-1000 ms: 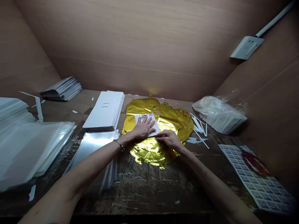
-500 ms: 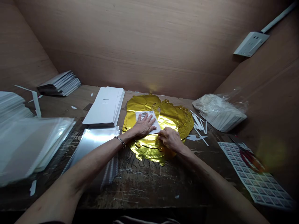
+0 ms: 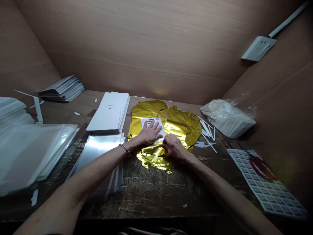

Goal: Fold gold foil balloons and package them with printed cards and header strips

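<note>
My left hand [image 3: 149,132] lies flat with its fingers spread on a white barcode card [image 3: 156,123], and a metal bangle circles that wrist. The card rests on a folded gold foil balloon [image 3: 179,125] in the middle of the wooden table [image 3: 146,202]. My right hand [image 3: 174,147] sits at the card's lower right corner, its fingers gathering a fold of the foil. Part of the foil and the card's lower edge are hidden under my hands.
Left of the foil lie a stack of white cards [image 3: 109,112], a shiny clear bag [image 3: 97,147] and a pile of clear sleeves [image 3: 36,153]. To the right are white sticks [image 3: 206,132], a plastic-wrapped bundle [image 3: 228,119], a sticker sheet [image 3: 266,186] and red-handled scissors [image 3: 259,168].
My right hand has moved up and left towards the card. The lower part of the foil is folded in and looks smaller. My left hand has stayed on the card.
</note>
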Tool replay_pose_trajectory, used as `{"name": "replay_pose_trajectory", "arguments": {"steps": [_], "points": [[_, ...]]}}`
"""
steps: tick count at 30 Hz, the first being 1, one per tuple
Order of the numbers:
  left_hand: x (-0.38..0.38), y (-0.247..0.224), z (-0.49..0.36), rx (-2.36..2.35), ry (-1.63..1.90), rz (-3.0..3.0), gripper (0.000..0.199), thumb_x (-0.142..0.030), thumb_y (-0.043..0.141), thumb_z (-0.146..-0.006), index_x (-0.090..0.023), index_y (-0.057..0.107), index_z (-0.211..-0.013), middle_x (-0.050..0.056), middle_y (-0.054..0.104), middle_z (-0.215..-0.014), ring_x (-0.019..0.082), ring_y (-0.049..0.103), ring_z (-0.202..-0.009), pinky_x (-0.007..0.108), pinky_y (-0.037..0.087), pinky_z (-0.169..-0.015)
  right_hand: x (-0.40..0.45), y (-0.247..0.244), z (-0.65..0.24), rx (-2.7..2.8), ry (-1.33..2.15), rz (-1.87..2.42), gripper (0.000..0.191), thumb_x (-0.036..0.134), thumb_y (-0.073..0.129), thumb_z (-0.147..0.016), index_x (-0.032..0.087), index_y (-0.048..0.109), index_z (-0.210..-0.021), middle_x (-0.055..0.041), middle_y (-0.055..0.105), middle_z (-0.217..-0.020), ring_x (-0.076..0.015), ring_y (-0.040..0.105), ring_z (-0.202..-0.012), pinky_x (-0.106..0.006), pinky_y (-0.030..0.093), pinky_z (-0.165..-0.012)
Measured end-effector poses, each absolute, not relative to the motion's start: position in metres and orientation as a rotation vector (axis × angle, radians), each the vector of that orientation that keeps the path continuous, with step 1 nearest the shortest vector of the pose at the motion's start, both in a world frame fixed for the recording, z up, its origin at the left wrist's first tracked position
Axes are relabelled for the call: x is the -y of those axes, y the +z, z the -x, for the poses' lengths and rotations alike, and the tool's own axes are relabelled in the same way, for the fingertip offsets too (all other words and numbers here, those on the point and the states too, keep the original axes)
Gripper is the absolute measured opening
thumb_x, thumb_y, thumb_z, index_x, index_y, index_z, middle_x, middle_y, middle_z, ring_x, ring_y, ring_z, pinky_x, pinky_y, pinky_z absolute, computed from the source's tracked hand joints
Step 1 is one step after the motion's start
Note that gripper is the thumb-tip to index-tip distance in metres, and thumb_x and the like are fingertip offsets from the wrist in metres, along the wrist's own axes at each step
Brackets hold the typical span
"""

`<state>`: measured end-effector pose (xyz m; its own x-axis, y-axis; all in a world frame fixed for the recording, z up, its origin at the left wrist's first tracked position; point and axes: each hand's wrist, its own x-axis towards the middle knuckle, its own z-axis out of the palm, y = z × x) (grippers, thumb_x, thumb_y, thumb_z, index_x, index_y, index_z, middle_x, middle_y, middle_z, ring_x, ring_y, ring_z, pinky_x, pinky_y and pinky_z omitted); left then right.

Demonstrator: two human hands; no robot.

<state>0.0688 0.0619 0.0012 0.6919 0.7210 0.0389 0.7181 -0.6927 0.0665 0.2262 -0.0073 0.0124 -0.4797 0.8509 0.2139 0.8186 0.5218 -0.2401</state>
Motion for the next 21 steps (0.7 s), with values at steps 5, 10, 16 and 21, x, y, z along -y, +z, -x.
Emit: {"name": "replay_pose_trajectory", "arguments": {"steps": [5,10,16,21], "points": [[-0.064,-0.004,-0.068,-1.19,0.121,-2.869,0.054,-0.047,0.017,-0.082,-0.018,0.029,-0.126,0.01,0.021,-0.135,0.029,0.009,-0.124,0.054,0.004,-0.094,0.007,0.01,-0.224,2.449,0.252,1.364,0.011,0.006,0.043,-0.07,0.014,0.049,-0.075,-0.0052,0.051,-0.071,-0.0145,0.041,-0.068,-0.025,0.032,-0.063],[-0.065,-0.005,-0.068,-1.206,0.124,-2.857,0.055,-0.049,0.017,-0.082,-0.018,0.029,-0.125,0.01,0.021,-0.135,0.029,0.009,-0.124,0.055,0.004,-0.094,0.021,0.015,-0.224,2.235,0.682,1.417,0.012,0.01,0.046,-0.067,0.016,0.046,-0.077,-0.0003,0.05,-0.071,-0.011,0.043,-0.064,-0.022,0.034,-0.06],[-0.067,-0.005,-0.068,-1.199,0.205,-2.861,0.053,-0.049,0.023,-0.081,-0.018,0.03,-0.124,0.012,0.024,-0.133,0.031,0.012,-0.123,0.057,0.007,-0.091,0.028,0.024,-0.239,1.945,0.562,1.468,0.011,0.019,0.047,-0.073,0.017,0.055,-0.08,-0.0029,0.055,-0.076,-0.0138,0.049,-0.075,-0.026,0.037,-0.069],[-0.048,0.019,-0.067,-1.027,0.477,-2.935,0.032,-0.032,0.032,-0.083,-0.015,0.052,-0.1,0.013,0.042,-0.118,0.024,0.034,-0.111,0.043,0.024,-0.09,0.015,0.017,-0.246,2.146,0.363,1.528,0.011,0.019,0.053,-0.07,0.018,0.062,-0.076,-0.0032,0.052,-0.073,-0.0147,0.046,-0.075,-0.026,0.034,-0.067]]}}
